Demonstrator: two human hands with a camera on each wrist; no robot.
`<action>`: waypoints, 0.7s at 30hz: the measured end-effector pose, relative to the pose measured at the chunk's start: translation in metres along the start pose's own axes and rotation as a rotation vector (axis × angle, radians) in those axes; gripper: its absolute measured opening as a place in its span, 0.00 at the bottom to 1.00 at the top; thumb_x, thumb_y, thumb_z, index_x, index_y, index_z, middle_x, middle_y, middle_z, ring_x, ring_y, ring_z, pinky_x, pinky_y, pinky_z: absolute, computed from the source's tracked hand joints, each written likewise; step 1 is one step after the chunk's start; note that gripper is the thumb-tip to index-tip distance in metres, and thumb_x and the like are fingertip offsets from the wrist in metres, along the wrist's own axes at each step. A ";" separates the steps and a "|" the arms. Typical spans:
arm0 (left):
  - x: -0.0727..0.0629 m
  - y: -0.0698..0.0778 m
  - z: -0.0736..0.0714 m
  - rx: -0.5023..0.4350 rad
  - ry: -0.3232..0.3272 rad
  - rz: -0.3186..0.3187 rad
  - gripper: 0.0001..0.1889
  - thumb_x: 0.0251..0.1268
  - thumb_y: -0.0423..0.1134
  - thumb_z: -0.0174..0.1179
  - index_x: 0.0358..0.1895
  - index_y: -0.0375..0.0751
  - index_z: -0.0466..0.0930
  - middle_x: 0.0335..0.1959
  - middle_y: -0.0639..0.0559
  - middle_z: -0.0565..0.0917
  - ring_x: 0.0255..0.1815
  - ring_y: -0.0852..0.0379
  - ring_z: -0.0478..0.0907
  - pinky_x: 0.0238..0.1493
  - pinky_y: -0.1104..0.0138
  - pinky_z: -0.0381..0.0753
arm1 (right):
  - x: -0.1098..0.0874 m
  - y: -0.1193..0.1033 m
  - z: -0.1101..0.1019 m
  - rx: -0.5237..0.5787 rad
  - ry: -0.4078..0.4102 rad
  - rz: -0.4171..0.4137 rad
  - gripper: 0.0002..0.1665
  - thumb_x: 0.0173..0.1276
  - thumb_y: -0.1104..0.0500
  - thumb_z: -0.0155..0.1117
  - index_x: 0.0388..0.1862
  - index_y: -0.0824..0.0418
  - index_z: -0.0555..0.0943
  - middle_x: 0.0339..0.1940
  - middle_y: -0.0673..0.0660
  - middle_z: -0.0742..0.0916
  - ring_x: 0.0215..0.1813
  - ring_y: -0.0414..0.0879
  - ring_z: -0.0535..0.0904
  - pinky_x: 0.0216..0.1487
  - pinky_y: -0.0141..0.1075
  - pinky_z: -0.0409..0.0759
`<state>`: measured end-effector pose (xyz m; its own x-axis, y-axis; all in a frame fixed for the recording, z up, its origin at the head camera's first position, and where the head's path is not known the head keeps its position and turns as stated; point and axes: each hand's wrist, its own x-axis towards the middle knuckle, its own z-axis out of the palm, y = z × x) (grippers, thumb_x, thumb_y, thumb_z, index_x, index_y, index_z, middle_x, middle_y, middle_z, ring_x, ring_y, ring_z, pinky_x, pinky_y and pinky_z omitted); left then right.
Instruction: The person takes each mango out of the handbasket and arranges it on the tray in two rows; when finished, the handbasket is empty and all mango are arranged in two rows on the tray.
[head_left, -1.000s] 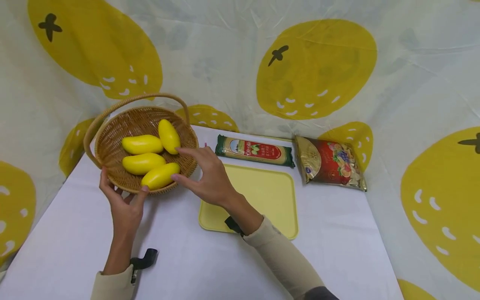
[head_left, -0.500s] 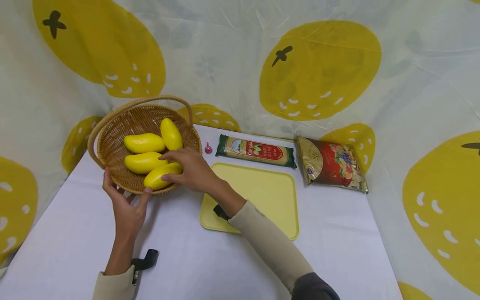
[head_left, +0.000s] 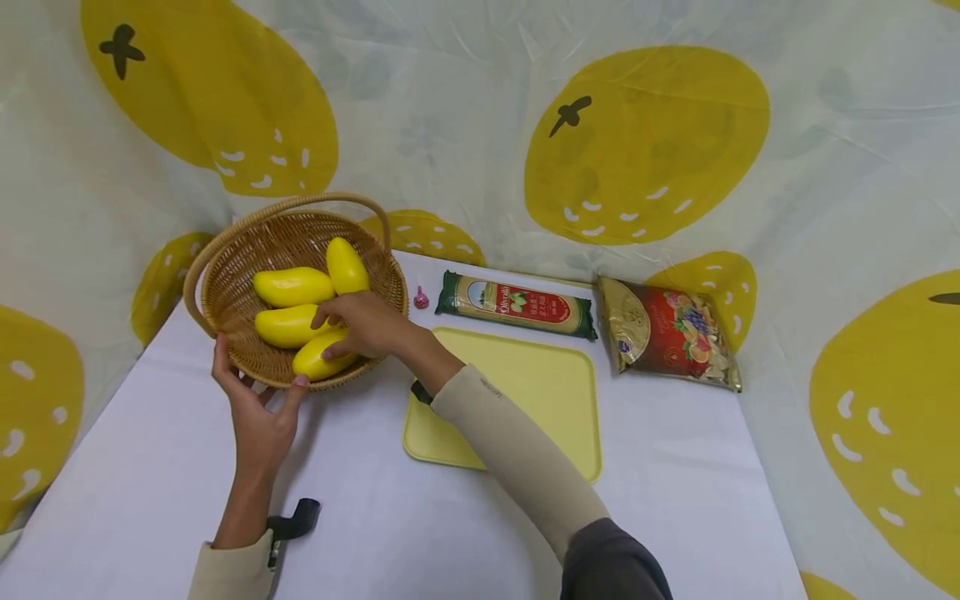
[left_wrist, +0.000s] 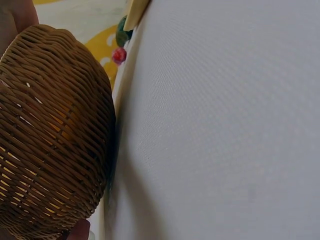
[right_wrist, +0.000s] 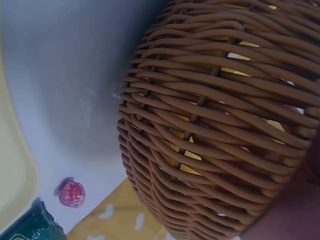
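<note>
A wicker basket (head_left: pixel 225 287) with an arched handle tilts toward me at the left of the table, holding several yellow mangoes (head_left: pixel 292 287). My left hand (head_left: pixel 258 425) grips its near rim, thumb on the rim and fingers on the outer side. Inside the basket my right hand (head_left: pixel 371 325) pinches the nearest mango (head_left: pixel 306 361), its thumb on the near side and fingers over the far side. That hand covers part of this mango. In both wrist views the woven wall (left_wrist: pixel 55 135) hides the fruit, with yellow showing through its gaps.
A pale yellow tray (head_left: pixel 540 408) lies right of the basket, under the right forearm. Behind it lies a green-ended Olivoilà pack (head_left: pixel 517 305). A gold and red bag (head_left: pixel 667 333) lies farther right, and a small pink lollipop (head_left: pixel 421 298) beside the basket. A printed curtain hangs behind.
The right hand has moved left and down from the basket's right rim and closed round the nearest mango. The left hand keeps its grip. The view has shifted slightly.
</note>
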<state>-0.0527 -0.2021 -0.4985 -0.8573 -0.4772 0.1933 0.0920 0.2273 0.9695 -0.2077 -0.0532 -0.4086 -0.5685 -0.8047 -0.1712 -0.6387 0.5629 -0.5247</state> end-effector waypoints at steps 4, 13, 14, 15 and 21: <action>-0.001 0.001 0.000 -0.003 0.000 -0.003 0.58 0.64 0.33 0.69 0.87 0.62 0.35 0.86 0.53 0.51 0.80 0.41 0.63 0.73 0.34 0.71 | 0.005 0.000 0.000 0.007 -0.044 0.035 0.27 0.67 0.46 0.78 0.63 0.48 0.85 0.59 0.48 0.87 0.62 0.43 0.80 0.64 0.34 0.77; -0.002 0.001 0.000 0.005 0.000 0.001 0.59 0.64 0.32 0.69 0.87 0.61 0.35 0.86 0.54 0.50 0.81 0.41 0.63 0.73 0.33 0.70 | 0.007 0.000 0.000 -0.008 -0.093 0.045 0.28 0.65 0.46 0.80 0.63 0.48 0.85 0.61 0.47 0.86 0.62 0.41 0.79 0.66 0.33 0.76; -0.002 0.001 0.000 0.006 -0.001 0.002 0.59 0.64 0.32 0.69 0.87 0.61 0.35 0.86 0.54 0.50 0.81 0.41 0.63 0.73 0.33 0.70 | 0.006 0.000 0.000 -0.007 -0.096 0.042 0.28 0.65 0.46 0.80 0.63 0.48 0.86 0.61 0.47 0.86 0.63 0.42 0.79 0.66 0.33 0.75; -0.002 0.001 0.000 0.005 -0.002 0.002 0.59 0.64 0.32 0.69 0.87 0.62 0.35 0.86 0.54 0.51 0.81 0.41 0.63 0.73 0.33 0.70 | 0.006 0.000 0.000 -0.006 -0.097 0.038 0.28 0.65 0.46 0.80 0.63 0.48 0.86 0.62 0.47 0.86 0.63 0.42 0.79 0.67 0.33 0.75; -0.003 0.002 -0.001 0.011 0.000 -0.003 0.58 0.65 0.32 0.69 0.87 0.62 0.35 0.86 0.52 0.51 0.81 0.40 0.62 0.73 0.33 0.70 | 0.002 -0.002 0.000 0.003 -0.096 0.026 0.28 0.65 0.46 0.79 0.63 0.49 0.84 0.61 0.48 0.86 0.63 0.42 0.79 0.68 0.34 0.75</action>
<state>-0.0497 -0.2014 -0.4971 -0.8575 -0.4782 0.1900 0.0836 0.2349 0.9684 -0.2076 -0.0562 -0.4084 -0.5325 -0.8044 -0.2634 -0.6229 0.5831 -0.5215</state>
